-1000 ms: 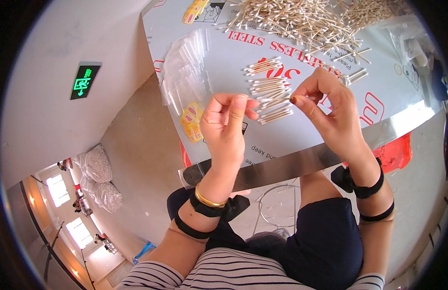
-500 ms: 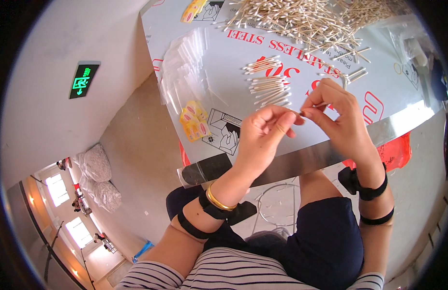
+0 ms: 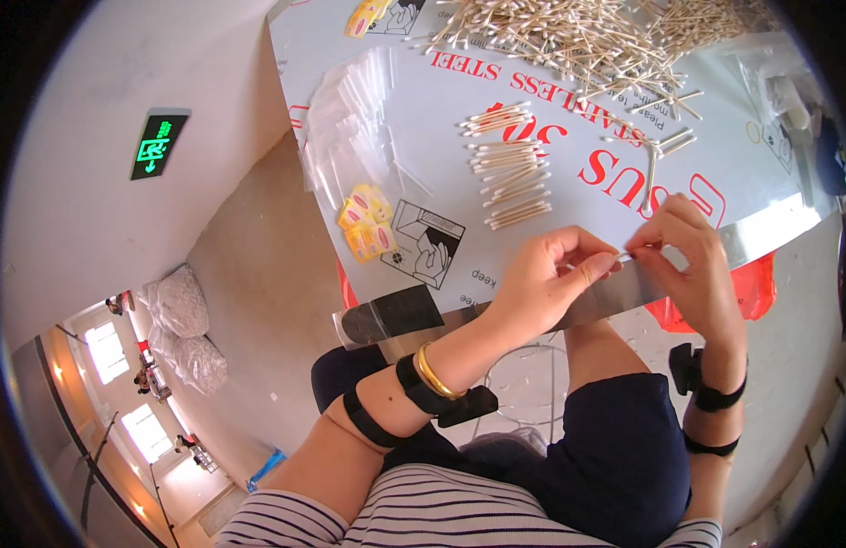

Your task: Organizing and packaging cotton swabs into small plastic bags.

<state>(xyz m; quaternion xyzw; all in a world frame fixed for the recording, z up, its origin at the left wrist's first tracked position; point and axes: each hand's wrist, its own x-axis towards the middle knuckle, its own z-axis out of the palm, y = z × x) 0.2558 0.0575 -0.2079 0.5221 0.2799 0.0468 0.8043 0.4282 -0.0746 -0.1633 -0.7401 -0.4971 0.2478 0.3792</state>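
- As the head view has it, left hand point(image 3: 546, 281) and right hand point(image 3: 699, 265) meet fingertip to fingertip above the near edge of the grey tabletop point(image 3: 430, 128), right of centre.
- Left hand: narrow, thumb against forefinger, other fingers curled. Right hand: narrow too, thumb and forefinger pinched.
- Between the tips: small pale thing point(image 3: 624, 257), both pinches apparently on it. Too small and covered to say if it's a swab end; long axis reads roughly left-right, one pinch to the other.
- Key relation: sorted cotton swabs point(image 3: 519, 216) lie farther from the body and left of the joined fingertips, flat on the tabletop, neither hand touching. Left hand is nearer, just on the near side of the closest bunch.
- Swab long axes: mostly left-right, right ends angled slightly away from the body. Bunches line up one beyond the next, roughly parallel.
- Nearest to right hand on the table: loose swab point(image 3: 651, 178), just beyond its fingers, axis pointing away from the body, so roughly crosswise to the sorted ones.
- Swab heap point(image 3: 560, 41): far side, well apart, mixed angles.
- Clear sleeves point(image 3: 350, 128) and yellow cards point(image 3: 366, 224): left of the sorted swabs, well apart from both hands.
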